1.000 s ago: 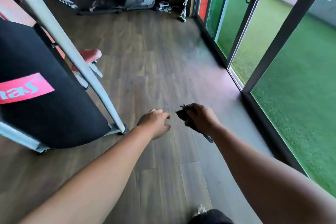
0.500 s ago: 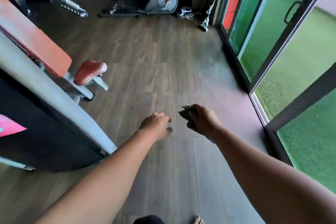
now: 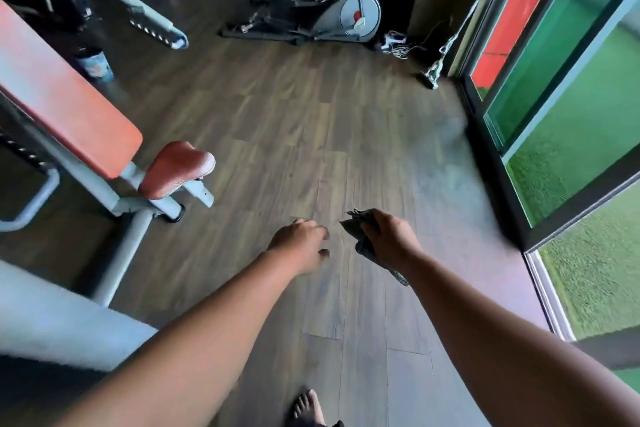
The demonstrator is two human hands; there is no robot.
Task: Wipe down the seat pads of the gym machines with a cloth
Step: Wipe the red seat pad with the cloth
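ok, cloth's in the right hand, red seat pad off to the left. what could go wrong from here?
1. The cloth is bunched in the right hand with a tail hanging below. A wad like that may wipe only part of the seat pad.
2. The foot is bare, and the machine's base tube runs along the floor beside the path, so a stubbed toe is possible when stepping in.

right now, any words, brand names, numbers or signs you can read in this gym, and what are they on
No text reads clearly in this view.
Elliptical trainer: a red mark on its flywheel cover, too small to read.
Container on the floor beyond the bench: pale printed band, too blurred to read.
Orange seat pad and cloth: no print shows.
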